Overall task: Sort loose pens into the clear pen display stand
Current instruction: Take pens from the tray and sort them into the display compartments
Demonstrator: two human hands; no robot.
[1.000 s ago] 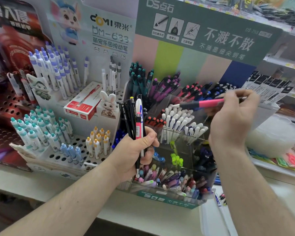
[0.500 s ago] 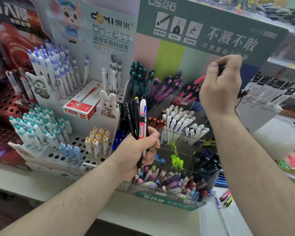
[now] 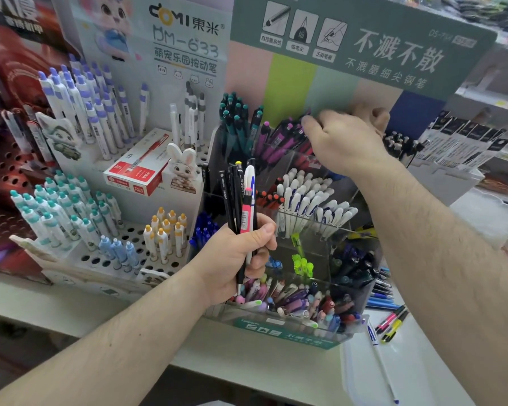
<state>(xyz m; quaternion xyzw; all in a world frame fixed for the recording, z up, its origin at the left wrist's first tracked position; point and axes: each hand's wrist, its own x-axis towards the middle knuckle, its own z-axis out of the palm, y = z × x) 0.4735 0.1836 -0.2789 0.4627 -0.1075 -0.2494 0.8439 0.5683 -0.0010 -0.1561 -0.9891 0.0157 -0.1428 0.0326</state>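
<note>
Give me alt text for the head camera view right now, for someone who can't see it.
A person's left hand grips a bunch of pens upright in front of a clear pen display stand, while the right hand reaches into its back row among purple pens. Loose pens lie on the counter at right.

"DOMI 東米", "DM-633", "萌宠乐园按动笔" on white backboard (image 3: 185, 39) at shelf's back left. "不溅不散", "不溅墨细尖钢笔", part-legible "DS-7…" on green header card (image 3: 393, 54) above clear pen display stand (image 3: 291, 329); under its three icons, "自控墨系统", "细笔尖", "正姿笔握". "不溅不散" again on stand's front strip, blurred. "deli" on black pen (image 3: 226, 197) in left hand (image 3: 235, 253). Print on red box (image 3: 135, 174) unreadable.
</note>
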